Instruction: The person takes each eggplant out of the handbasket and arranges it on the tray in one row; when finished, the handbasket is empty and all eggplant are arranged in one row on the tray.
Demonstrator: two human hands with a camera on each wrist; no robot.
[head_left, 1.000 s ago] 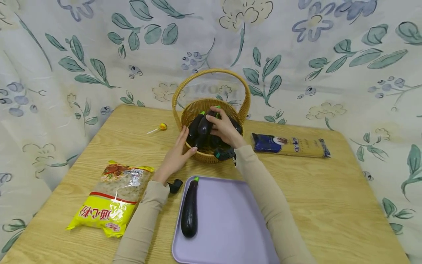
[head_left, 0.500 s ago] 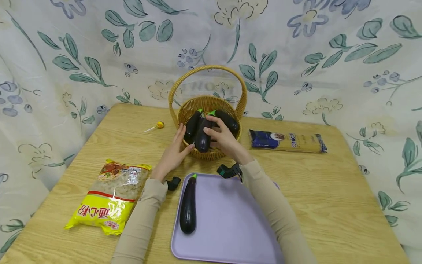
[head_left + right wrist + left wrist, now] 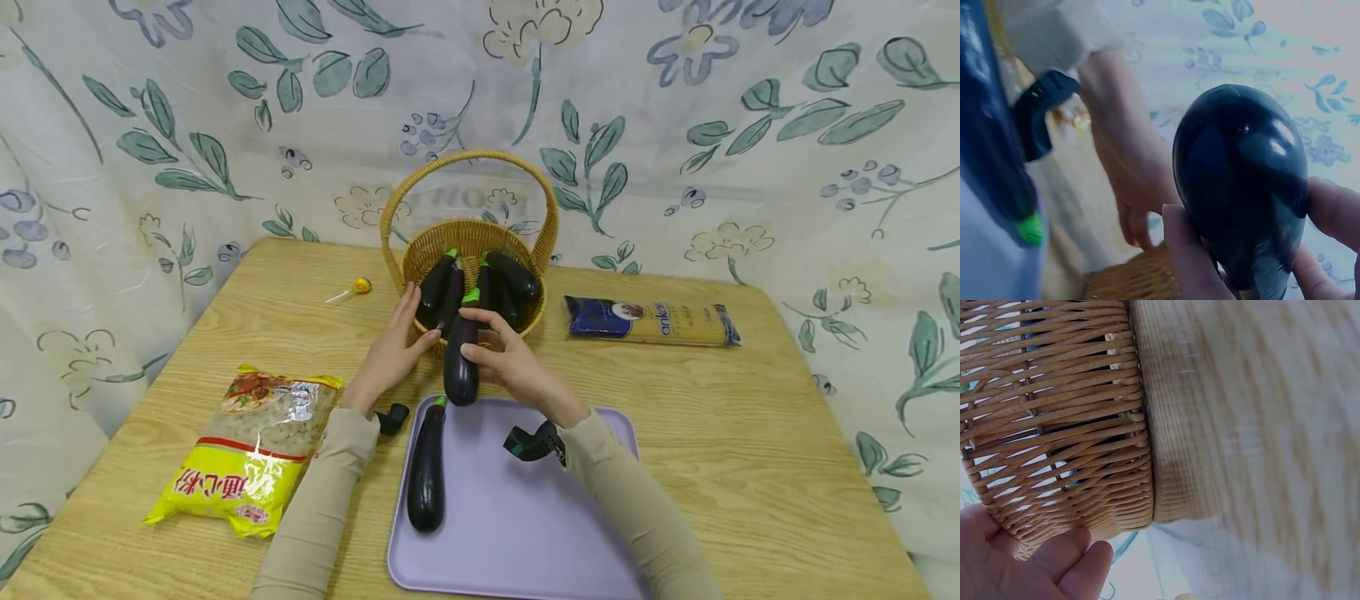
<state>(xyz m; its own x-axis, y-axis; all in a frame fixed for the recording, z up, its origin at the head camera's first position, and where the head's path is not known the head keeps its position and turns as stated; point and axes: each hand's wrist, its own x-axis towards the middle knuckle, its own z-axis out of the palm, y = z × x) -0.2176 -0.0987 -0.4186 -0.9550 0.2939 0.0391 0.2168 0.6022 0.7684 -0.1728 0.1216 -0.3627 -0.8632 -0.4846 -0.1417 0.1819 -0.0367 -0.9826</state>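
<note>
My right hand grips a dark purple eggplant with a green stem end, between thumb and fingers. It hangs with its thick end toward me, between the wicker basket and the lilac tray. In the right wrist view the held eggplant shows its round glossy end. Fairly straight and spread, the fingers of my left hand rest against the basket's left side, the thumb at its near rim. Several more eggplants lie in the basket. Another eggplant lies lengthwise along the tray's left side.
A yellow and clear bag of pasta lies on the left of the wooden table. Behind it is a lollipop. Right of the basket lies a long blue and tan spaghetti pack. A tall arched handle rises over the basket.
My right hand has drawn one eggplant up out of the basket and toward me, to above the tray's far edge. The left hand has stayed at the basket.
</note>
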